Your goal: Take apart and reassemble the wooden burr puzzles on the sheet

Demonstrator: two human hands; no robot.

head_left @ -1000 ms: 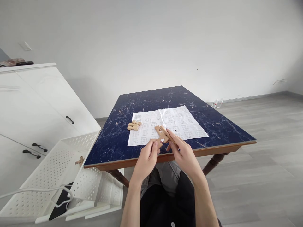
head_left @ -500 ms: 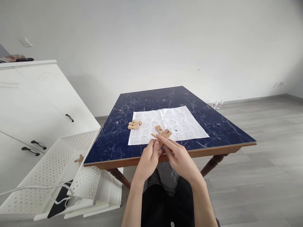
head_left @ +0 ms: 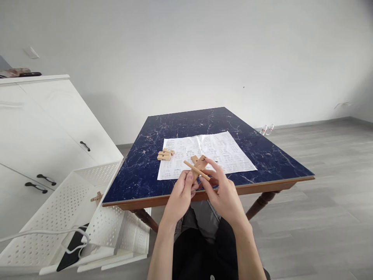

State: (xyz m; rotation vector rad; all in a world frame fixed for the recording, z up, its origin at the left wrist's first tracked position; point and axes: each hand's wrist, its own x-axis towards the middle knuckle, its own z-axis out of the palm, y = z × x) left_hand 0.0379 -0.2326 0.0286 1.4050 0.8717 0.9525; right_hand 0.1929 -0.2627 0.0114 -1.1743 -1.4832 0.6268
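Over the table's front edge, my left hand [head_left: 182, 192] pinches the near end of some crossed wooden puzzle pieces between thumb and fingers. A slim wooden stick [head_left: 196, 170] lies slantwise across a flat wooden piece [head_left: 200, 162] that carries a dark mark near its far end. Behind them shows part of another wooden piece [head_left: 194, 159]. My right hand [head_left: 224, 192] grips the group from the right, its index finger on the marked piece's far end and its thumb by the stick's lower end. Fingers hide how the pieces join.
Under the hands is a printed paper sheet [head_left: 233, 153] on the dark blue marbled table [head_left: 183, 120]. Several notched wooden blocks [head_left: 164, 155] sit at the sheet's left edge. White perforated baskets [head_left: 55, 210] stand at the left by a white cabinet [head_left: 52, 128]. Plastic bottles [head_left: 267, 129] are beyond the table.
My right hand's index finger has lifted from along the stick and spread to the marked piece's far end. The stick now shows more fully, and the marked piece has turned slightly.
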